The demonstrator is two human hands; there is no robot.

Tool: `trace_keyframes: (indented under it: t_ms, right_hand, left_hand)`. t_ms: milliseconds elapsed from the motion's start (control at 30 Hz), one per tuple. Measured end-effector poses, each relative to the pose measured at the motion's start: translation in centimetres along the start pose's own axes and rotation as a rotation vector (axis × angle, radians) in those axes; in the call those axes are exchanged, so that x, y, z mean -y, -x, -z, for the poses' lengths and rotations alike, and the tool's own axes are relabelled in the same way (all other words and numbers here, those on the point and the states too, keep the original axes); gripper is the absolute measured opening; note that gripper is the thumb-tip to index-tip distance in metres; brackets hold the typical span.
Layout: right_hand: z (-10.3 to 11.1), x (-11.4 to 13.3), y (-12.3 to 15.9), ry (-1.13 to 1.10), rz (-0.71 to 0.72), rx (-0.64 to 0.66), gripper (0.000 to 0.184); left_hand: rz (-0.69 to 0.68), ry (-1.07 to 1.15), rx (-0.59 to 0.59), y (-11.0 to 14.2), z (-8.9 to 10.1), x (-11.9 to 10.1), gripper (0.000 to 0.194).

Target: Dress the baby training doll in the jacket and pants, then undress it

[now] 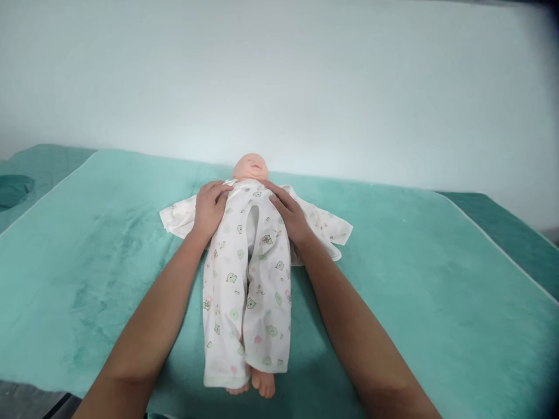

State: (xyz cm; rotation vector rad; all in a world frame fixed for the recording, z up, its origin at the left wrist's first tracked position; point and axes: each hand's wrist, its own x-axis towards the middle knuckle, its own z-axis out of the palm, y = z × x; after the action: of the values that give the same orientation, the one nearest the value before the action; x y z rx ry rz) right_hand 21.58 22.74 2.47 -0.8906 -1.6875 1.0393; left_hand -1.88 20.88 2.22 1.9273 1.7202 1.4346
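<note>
A baby doll (252,167) lies face up, its head toward the wall and its bare feet (264,384) toward me. White printed baby trousers (268,291) cover its legs and reach high over the chest, with an opening at the crotch. Under them a white printed baby top (325,224) spreads its sleeves out to both sides. My left hand (211,208) rests on the doll's left-of-view side by the trousers' upper edge, fingers stretched out. Opposite it, my right hand (288,210) lies on the chest near the neck, thumb and fingers apart. The doll's arms are hidden.
A light green cloth (414,291) covers the table beneath the doll. Darker green fabric (506,233) shows at the right and left ends. Behind the table stands a pale wall (279,81). Grey floor (26,401) appears at the lower left.
</note>
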Motion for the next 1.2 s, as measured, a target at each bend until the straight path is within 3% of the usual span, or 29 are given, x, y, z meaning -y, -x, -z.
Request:
trace_keyframes:
  t_ms: [100,267,500,733,867,933,1000,1100,1200]
  right_hand:
    - [-0.1,0.8,1.2,-0.007,-0.049,0.036,0.053]
    - [-0.5,1.2,3.9,-0.027,-0.116,-0.031,0.065]
    - [-0.6,1.3,11.2,0.028,-0.154,-0.059,0.069]
    - [-1.8,4.0,22.0,0.286,0.062,0.024,0.063]
    - [-3.3,5.0,26.6,0.444,0.089,0.04,0.077]
    - [-4.1,5.2,27.6,0.513,0.076,-0.002,0.071]
    - [-4.7,5.4,27.8,0.56,0.066,-0.043,0.052]
    - [-5.1,5.7,27.4,0.606,0.08,-0.028,0.022]
    - [-5.1,5.8,26.9,0.643,0.129,0.031,0.01]
  left_hand:
    - [-0.043,-0.048,0.009,0.8,0.3,0.5,0.037]
    - [-0.039,-0.126,-0.061,2.9,1.1,0.6,0.042]
    - [0.02,-0.106,-0.171,8.9,3.5,-1.7,0.03]
    - [0.209,0.143,0.128,19.0,7.8,-5.4,0.026]
    - [0.101,0.166,0.256,25.1,9.1,-6.9,0.023]
    - [-0.005,0.081,0.306,27.2,9.1,-7.3,0.028]
    - [-0.085,-0.031,0.31,28.3,8.8,-7.5,0.039]
    - [-0.157,-0.143,0.287,28.7,8.4,-7.8,0.048]
    - [-0.221,-0.211,0.275,28.4,7.9,-8.2,0.045]
